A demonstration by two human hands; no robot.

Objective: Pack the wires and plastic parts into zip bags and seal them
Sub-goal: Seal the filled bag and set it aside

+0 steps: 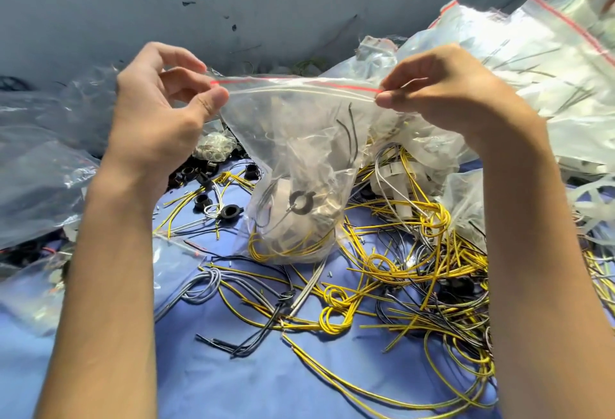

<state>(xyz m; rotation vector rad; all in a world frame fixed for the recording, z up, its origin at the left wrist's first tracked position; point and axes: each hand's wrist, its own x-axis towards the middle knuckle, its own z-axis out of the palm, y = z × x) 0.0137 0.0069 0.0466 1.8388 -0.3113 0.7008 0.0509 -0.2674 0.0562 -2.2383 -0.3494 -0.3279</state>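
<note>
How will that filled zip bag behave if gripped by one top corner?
Probably floppy: the zip bag is thin crinkled film, hanging slack between the left hand and right hand. Likely bottom-heavy and apt to swing, since the yellow wires and black ring sit bunched at its base. The film looks glossy, so it may slip from a light pinch.

The zip bag (299, 139) pinched between left hand (159, 112) and right hand (442, 92): thin clear plastic film, glossy, heavily creased, with a red strip above its ridged seal. Beneath both hands: blue cloth (233, 378), matt. Below the right hand: wires (382, 269) in smooth yellow, grey and black plastic insulation with a slight sheen. Under the left hand: black plastic rings (229, 211), semi-gloss. Beyond the right hand: further bags (549, 62) of the same crinkled glossy film.
</note>
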